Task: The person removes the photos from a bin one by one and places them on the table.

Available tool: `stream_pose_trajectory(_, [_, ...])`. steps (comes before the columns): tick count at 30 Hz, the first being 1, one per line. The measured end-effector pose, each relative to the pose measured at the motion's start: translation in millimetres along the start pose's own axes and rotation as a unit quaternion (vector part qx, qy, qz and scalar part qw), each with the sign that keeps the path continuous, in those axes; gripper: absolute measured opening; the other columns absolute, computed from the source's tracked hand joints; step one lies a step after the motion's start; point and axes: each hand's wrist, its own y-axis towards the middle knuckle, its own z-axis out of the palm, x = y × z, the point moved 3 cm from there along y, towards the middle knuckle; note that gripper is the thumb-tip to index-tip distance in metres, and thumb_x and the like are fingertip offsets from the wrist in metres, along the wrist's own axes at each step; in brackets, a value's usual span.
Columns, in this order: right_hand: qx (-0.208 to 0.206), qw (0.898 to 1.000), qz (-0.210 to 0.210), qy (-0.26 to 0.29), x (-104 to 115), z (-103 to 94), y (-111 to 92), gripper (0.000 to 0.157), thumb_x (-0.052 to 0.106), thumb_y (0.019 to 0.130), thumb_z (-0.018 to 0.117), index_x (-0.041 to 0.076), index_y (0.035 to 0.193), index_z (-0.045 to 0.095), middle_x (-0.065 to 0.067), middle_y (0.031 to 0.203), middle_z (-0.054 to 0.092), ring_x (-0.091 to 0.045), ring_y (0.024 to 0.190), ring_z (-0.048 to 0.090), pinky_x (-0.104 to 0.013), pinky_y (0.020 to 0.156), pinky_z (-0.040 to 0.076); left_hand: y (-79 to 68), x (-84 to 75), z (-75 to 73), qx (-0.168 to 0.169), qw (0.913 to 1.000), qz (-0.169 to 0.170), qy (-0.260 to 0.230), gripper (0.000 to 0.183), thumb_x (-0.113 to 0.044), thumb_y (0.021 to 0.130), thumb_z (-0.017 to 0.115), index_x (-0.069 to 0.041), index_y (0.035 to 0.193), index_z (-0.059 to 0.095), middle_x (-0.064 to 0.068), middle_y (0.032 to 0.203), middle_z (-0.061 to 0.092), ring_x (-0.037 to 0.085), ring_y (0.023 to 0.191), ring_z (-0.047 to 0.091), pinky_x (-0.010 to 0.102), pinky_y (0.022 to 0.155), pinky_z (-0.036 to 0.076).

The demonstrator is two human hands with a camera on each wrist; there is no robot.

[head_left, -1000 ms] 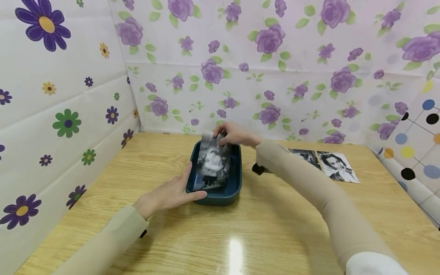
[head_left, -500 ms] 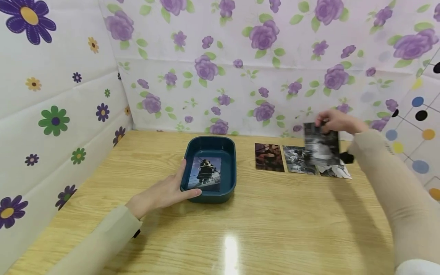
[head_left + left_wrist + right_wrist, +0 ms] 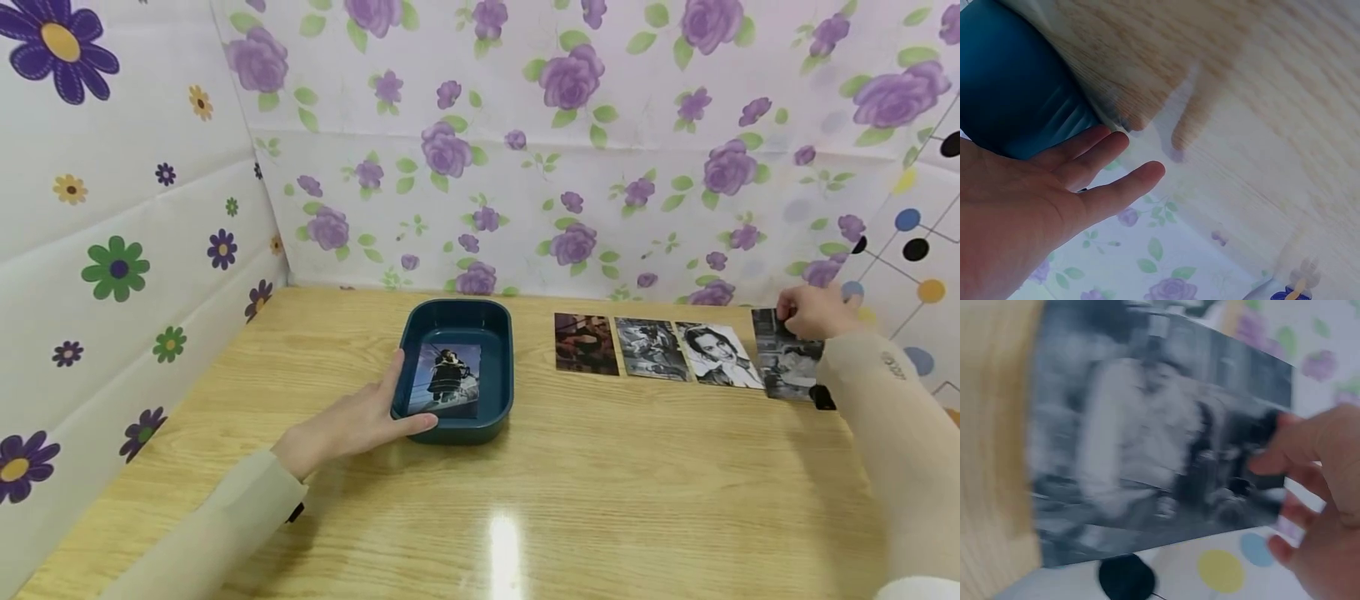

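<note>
My right hand (image 3: 819, 312) pinches the far edge of a black-and-white photo (image 3: 787, 358) at the right end of a row of pictures. In the right wrist view the photo (image 3: 1141, 444) fills the middle, thumb on its face and fingers behind. My left hand (image 3: 348, 425) rests against the near left corner of a dark teal tray (image 3: 501, 367), thumb on the rim and fingers along the side. Inside that tray lies a colour photo (image 3: 448, 375) of figures at a railing. The left wrist view shows straight fingers (image 3: 1119, 194) beside the tray's outer wall (image 3: 1016, 81).
Left of the held photo lie a dark reddish picture (image 3: 587, 344), a black-and-white group picture (image 3: 651, 348) and a black-and-white portrait (image 3: 718, 354), side by side. Flowered sheets (image 3: 487, 125) stand behind the wooden table (image 3: 600, 483) and along its left side.
My right hand has carried the black-and-white photo out of the tray and rightward, down to the end of the row. The left hand has stayed at the tray.
</note>
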Motion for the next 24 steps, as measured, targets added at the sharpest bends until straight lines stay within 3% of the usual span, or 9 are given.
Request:
stream_pose_trajectory(3, [-0.043, 0.998, -0.001, -0.051, -1.2, 13.9, 2.2, 0.010, 0.000, 0.078, 0.052, 0.006, 0.083, 0.058, -0.019, 0.090, 0.059, -0.051, 0.098, 0.029, -0.070, 0.081, 0.015, -0.4, 0.0, 0.7, -0.003, 1.0000, 0.000, 0.000, 0.116, -0.081, 0.078, 0.049, -0.026, 0.153, -0.020, 0.023, 0.156, 0.027, 0.042, 0.135, 0.043, 0.056, 0.106, 0.039])
stream_pose_trajectory(7, [-0.072, 0.989, -0.015, -0.130, 3.5, 28.9, 7.2, 0.008, -0.001, 0.079, 0.059, 0.007, 0.080, 0.059, -0.018, 0.090, 0.057, -0.048, 0.098, 0.031, -0.069, 0.083, 0.021, -0.4, 0.1, 1.3, -0.005, 1.0000, 0.001, -0.003, 0.116, -0.081, 0.078, 0.049, -0.026, 0.153, -0.020, 0.020, 0.158, 0.024, 0.040, 0.138, 0.040, 0.056, 0.107, 0.038])
stream_pose_trajectory(12, [-0.090, 0.983, -0.018, -0.161, 7.4, 42.9, 10.9, 0.013, -0.001, 0.079, 0.061, 0.002, 0.091, 0.066, -0.022, 0.092, 0.058, -0.053, 0.104, 0.033, -0.074, 0.091, 0.022, -0.5, -0.5, 1.0, -0.009, 0.9999, 0.005, -0.005, 0.116, -0.080, 0.079, 0.050, -0.026, 0.153, -0.020, 0.017, 0.160, 0.020, 0.039, 0.139, 0.039, 0.054, 0.109, 0.037])
stream_pose_trajectory(19, [-0.061, 0.986, 0.013, -0.154, 3.7, 56.2, 6.6, 0.029, 0.002, 0.079, 0.069, -0.001, 0.108, 0.065, -0.031, 0.111, 0.056, -0.057, 0.113, 0.029, -0.076, 0.094, 0.017, -0.5, -2.0, 1.7, -0.010, 0.9998, 0.011, -0.011, 0.115, -0.079, 0.079, 0.050, -0.025, 0.153, -0.020, 0.016, 0.160, 0.018, 0.038, 0.140, 0.037, 0.054, 0.110, 0.035])
stream_pose_trajectory(24, [-0.023, 0.988, 0.025, -0.147, -1.6, 60.0, 2.2, 0.034, 0.009, 0.083, 0.067, 0.000, 0.115, 0.062, -0.034, 0.116, 0.050, -0.060, 0.111, 0.030, -0.076, 0.089, 0.022, -0.5, -2.2, 2.2, -0.007, 0.9999, 0.007, -0.008, 0.115, -0.079, 0.079, 0.050, -0.025, 0.153, -0.020, 0.018, 0.159, 0.020, 0.039, 0.139, 0.039, 0.055, 0.109, 0.036])
